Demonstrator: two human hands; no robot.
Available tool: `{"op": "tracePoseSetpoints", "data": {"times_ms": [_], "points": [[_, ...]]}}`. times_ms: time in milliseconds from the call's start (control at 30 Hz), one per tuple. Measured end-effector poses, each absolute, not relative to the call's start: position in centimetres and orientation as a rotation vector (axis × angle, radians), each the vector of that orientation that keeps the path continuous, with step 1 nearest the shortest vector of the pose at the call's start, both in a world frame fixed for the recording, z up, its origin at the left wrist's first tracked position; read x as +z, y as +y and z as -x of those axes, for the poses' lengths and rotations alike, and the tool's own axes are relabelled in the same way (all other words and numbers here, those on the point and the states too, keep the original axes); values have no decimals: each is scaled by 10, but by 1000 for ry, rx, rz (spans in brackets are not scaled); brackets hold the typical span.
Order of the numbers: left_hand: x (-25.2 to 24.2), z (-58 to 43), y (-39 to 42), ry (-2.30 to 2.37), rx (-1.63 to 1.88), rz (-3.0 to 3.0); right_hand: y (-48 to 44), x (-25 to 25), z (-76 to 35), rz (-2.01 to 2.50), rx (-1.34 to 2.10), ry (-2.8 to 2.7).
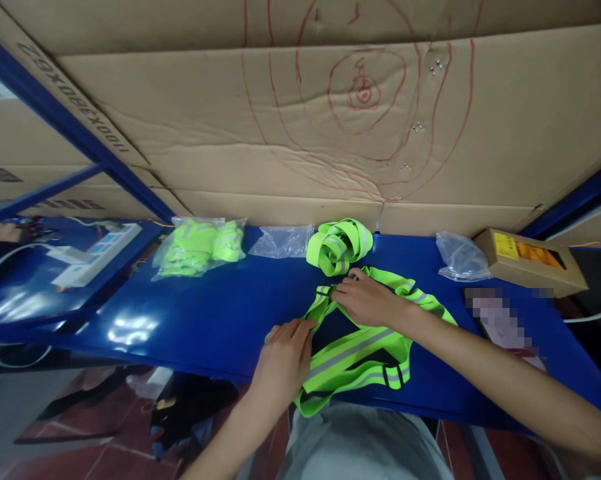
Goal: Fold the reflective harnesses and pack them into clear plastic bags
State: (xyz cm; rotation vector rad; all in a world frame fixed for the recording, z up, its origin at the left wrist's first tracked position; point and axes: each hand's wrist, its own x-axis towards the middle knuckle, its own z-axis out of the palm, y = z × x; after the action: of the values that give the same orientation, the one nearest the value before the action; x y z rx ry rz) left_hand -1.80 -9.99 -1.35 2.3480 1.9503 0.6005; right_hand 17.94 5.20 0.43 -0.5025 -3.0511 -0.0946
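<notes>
A neon-yellow reflective harness [357, 357] with grey stripes and black strap buckles lies loosely spread on the blue table in front of me. My left hand [286, 347] has its fingers closed on a strap at the harness's left side. My right hand [367, 300] pinches the strap near the top, close to a black slider buckle [324, 291]. Another black buckle [393, 375] shows on the lower right strap. Just beyond my right hand sits a coiled bundle of the same reflective strap [339, 245].
Bagged yellow straps [197, 247] lie at the back left beside a flat clear bag [283, 241]. Another clear bag [461, 257] is at right, next to an open-topped cardboard box [530, 263] and a pixelated flat object [503, 323]. A white power strip [100, 257] lies far left. Cardboard [205, 100] walls the back.
</notes>
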Motion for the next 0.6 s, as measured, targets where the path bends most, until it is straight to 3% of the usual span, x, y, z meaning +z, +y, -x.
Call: {"op": "tracePoseSetpoints", "data": {"times_ms": [333, 600], "points": [[-3, 23, -105, 2133, 561, -2324, 52, 4, -186, 511, -1, -3074], [-16, 25, -100, 1982, 439, -2363, 37, 9, -221, 610, 68, -2901]]}}
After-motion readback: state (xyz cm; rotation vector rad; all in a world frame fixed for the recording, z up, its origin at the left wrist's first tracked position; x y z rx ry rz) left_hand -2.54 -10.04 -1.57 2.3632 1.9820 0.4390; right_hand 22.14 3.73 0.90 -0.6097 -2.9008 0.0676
